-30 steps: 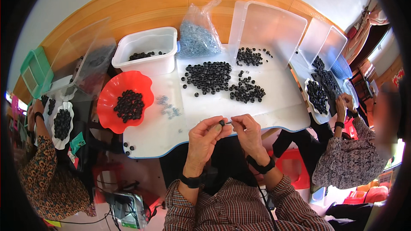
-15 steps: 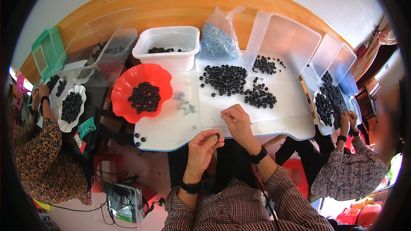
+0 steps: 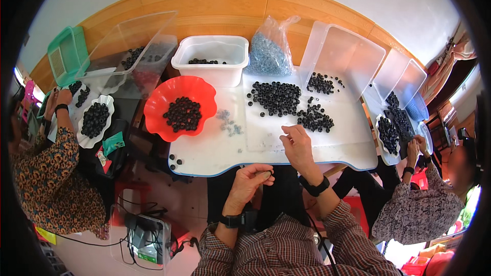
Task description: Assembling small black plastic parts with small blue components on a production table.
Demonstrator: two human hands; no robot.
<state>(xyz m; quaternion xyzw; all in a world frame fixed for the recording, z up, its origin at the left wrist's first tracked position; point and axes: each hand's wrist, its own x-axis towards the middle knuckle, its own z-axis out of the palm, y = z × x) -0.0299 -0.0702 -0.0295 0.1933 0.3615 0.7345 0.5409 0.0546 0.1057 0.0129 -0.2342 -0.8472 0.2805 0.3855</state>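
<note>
My left hand (image 3: 250, 188) is just off the table's near edge, thumb and fingers pinched on a small black ring-shaped piece, mostly hidden by the fingertips. Over the near part of the white table (image 3: 204, 158), my right hand (image 3: 298, 149) has its thumb and forefinger drawn together; what they hold, if anything, is too small to make out. Beyond it lie a large pile of black ring-shaped pieces (image 3: 275, 99) and a smaller pile of black pieces (image 3: 315, 118). Small clear pieces (image 3: 231, 125) are scattered left of the right hand.
A red scalloped bowl (image 3: 153, 103) with black pieces stands at left, a white tub (image 3: 209, 74) behind it. A bag of bluish clear pieces (image 3: 268, 53) and a translucent bin (image 3: 348, 51) stand at the back. One person (image 3: 56, 174) works at left, another (image 3: 417, 199) at right.
The whole view has shifted a little. My right hand has moved slightly forward and right, nearer the black piles. My left hand keeps its pinch, with less of the black piece showing.
</note>
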